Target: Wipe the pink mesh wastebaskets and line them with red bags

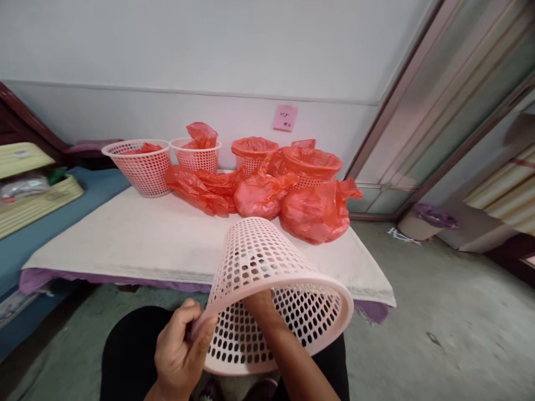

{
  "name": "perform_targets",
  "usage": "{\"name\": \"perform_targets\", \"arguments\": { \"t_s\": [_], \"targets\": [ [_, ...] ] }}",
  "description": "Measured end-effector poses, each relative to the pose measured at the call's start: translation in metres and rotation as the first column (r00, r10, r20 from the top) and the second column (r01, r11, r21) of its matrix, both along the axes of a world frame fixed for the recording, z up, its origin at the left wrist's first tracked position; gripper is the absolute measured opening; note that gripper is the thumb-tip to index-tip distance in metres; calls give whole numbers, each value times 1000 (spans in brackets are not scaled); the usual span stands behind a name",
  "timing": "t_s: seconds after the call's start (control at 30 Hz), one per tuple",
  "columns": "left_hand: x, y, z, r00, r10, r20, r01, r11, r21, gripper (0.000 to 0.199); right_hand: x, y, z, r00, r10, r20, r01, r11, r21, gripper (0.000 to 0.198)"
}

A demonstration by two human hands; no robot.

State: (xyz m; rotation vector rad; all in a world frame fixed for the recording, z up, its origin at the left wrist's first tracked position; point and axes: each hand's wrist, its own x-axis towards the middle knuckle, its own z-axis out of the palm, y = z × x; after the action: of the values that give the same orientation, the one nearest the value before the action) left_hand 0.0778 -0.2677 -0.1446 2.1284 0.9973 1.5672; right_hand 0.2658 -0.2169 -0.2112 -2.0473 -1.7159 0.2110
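A pale pink plastic wastebasket [267, 262] with a lattice of holes lies tilted above my lap, its wide mouth facing me and its base toward the table. My left hand [179, 345] is closed round the left side of its rim, thumb on the near side. Through the mouth reaches my right arm, and my right hand [256, 301] is inside the wastebasket. Its fingers are mostly hidden behind the lattice, so whether they hold anything does not show.
On a white-covered table [167, 239] stand lattice baskets with red liners, such as one at left [144, 170] and one at right [313, 164]. Red plastic bags [315, 214] lie before them. A pink note [285, 118] is on the wall; a lined bin [422, 223] stands right.
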Motion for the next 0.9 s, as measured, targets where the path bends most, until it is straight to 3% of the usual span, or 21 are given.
{"name": "perform_targets", "arguments": {
  "t_s": [0.13,0.23,0.3,0.43,0.57,0.7,0.8,0.9],
  "targets": [
    [1,10,11,997,78,-20,-77,996,38,8,-19,-45,29,965,191,-180,-214,969,-123,47],
    [1,21,22,986,165,34,-163,985,-55,9,-30,-92,51,892,398,-213,-405,914,10,55],
    [4,27,32,979,192,64,-183,975,-130,12,-39,-116,51,886,449,-114,-443,893,79,54],
    [17,35,58,986,155,67,-132,953,-273,19,-51,-131,23,942,301,146,-325,927,185,52],
    [31,33,74,998,29,59,-5,930,-367,21,-54,-120,14,963,240,124,-265,926,269,61],
    [31,18,59,1000,4,-12,-8,925,-380,19,-55,-107,43,935,294,-198,-206,906,370,68],
    [22,4,32,998,-50,-49,23,896,-443,19,-55,-98,64,826,319,-466,-90,889,449,52],
    [11,0,14,1000,17,-11,-20,910,-414,17,-53,-90,65,734,443,-514,-184,859,478,39]
  ]
}}
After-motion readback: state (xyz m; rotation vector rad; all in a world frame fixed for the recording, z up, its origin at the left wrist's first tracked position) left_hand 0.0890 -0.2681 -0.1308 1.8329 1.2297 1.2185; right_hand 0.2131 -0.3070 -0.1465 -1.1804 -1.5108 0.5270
